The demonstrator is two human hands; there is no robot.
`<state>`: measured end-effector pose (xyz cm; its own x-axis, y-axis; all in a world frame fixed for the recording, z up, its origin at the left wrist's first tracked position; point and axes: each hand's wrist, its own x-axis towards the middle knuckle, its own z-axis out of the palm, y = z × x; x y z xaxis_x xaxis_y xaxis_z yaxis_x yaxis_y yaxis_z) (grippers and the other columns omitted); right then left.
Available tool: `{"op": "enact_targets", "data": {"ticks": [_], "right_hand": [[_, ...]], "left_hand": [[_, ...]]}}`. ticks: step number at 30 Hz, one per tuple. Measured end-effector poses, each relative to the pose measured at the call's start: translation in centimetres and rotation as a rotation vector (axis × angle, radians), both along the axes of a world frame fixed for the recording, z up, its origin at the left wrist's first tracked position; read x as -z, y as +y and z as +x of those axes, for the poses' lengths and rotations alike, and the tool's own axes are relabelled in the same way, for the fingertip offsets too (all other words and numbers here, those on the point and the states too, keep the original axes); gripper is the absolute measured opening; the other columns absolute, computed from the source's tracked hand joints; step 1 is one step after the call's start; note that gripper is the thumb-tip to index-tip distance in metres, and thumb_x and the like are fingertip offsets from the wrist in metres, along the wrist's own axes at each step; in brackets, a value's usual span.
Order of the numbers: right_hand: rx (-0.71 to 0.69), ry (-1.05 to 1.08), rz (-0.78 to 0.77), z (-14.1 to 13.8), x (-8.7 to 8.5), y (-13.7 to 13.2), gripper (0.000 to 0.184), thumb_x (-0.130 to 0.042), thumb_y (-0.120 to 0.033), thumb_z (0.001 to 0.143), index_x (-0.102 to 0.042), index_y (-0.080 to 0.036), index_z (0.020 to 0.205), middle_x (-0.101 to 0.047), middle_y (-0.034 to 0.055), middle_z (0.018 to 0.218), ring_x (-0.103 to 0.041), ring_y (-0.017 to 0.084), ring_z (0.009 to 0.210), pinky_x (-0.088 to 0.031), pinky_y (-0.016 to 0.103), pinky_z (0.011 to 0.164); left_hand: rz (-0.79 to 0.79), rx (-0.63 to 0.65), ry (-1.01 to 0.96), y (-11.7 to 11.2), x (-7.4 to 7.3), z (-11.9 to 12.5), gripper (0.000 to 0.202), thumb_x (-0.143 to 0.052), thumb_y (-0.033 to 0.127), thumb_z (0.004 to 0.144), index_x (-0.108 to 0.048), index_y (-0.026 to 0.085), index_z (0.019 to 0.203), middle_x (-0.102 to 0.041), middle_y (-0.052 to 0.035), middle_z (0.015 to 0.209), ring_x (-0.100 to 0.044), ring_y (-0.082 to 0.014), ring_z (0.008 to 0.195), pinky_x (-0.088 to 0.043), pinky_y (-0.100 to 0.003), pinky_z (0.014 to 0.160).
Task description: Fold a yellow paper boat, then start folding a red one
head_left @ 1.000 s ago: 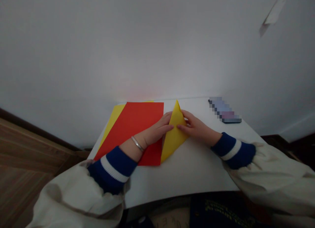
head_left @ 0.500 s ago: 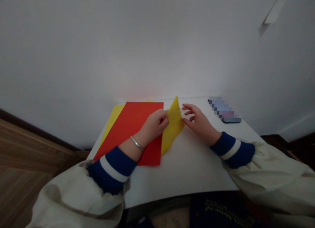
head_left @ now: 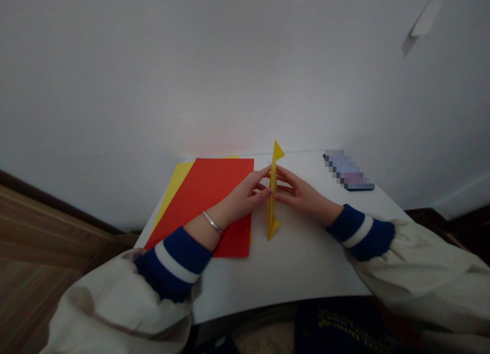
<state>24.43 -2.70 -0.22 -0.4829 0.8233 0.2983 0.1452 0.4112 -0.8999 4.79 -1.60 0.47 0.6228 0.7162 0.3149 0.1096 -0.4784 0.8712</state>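
Observation:
A folded piece of yellow paper (head_left: 272, 201) stands edge-on between my hands above the white table (head_left: 294, 272). Small pointed flaps stick out to the right at its top and bottom. My left hand (head_left: 250, 191) presses its fingertips and thumb against the left face of the paper. From the other side, the fingers of my right hand (head_left: 298, 188) touch the right face, so both hands grip it together. Under my left forearm lies a red paper sheet (head_left: 214, 191), partly covered by that hand and wrist.
A yellow sheet (head_left: 172, 185) peeks out from beneath the red one on the left. At the table's back right lies a phone (head_left: 350, 173) with a blurred screen. The wall (head_left: 229, 78) rises directly behind the table. Wooden panelling (head_left: 46, 247) is at the left.
The folded yellow paper has turned from showing its broad face to edge-on. My right hand has moved left onto it, and my left fingers have shifted along its left face.

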Motion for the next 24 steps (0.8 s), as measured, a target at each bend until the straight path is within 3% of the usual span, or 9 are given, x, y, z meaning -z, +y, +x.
{"op": "enact_targets", "data": {"ticks": [3,7,13,24], "right_hand": [[-0.016,0.004,-0.019,-0.1,-0.4,-0.2,0.072,-0.064,-0.034,0.083,-0.027,-0.029,0.144,-0.035,0.0108,0.148,-0.039,0.025,0.134,-0.040,0.049,0.107],[-0.057,0.045,-0.013,0.0,0.2,-0.1,0.086,-0.068,-0.038,0.079,-0.018,-0.028,0.148,-0.026,0.0137,0.152,-0.030,0.027,0.139,-0.039,0.050,0.107],[-0.090,0.097,-0.015,0.1,0.9,0.2,0.101,-0.073,-0.037,0.074,-0.005,-0.036,0.149,-0.017,0.0105,0.155,-0.018,0.029,0.143,-0.040,0.052,0.106],[-0.111,0.113,0.027,0.4,0.4,0.1,0.090,-0.059,-0.025,0.079,-0.003,-0.034,0.148,-0.013,0.0085,0.157,-0.017,0.026,0.143,-0.046,0.046,0.101]], "left_hand": [[-0.047,0.055,-0.013,0.2,0.3,0.0,0.063,-0.057,0.035,0.089,-0.029,0.028,0.145,-0.044,-0.0137,0.141,-0.062,-0.0212,0.100,-0.053,-0.035,0.082],[0.010,0.065,-0.039,0.4,0.7,0.1,0.065,-0.059,0.034,0.089,-0.028,0.029,0.146,-0.043,-0.0145,0.142,-0.060,-0.0232,0.105,-0.053,-0.038,0.084],[0.116,0.049,-0.019,0.6,1.4,0.3,0.061,-0.058,0.031,0.089,-0.032,0.026,0.144,-0.037,-0.0144,0.144,-0.042,-0.0284,0.129,-0.041,-0.050,0.104],[0.212,-0.012,0.003,0.4,0.5,0.0,0.054,-0.053,0.033,0.091,-0.035,0.023,0.141,-0.044,-0.0144,0.138,-0.043,-0.0253,0.127,-0.042,-0.045,0.103]]}}
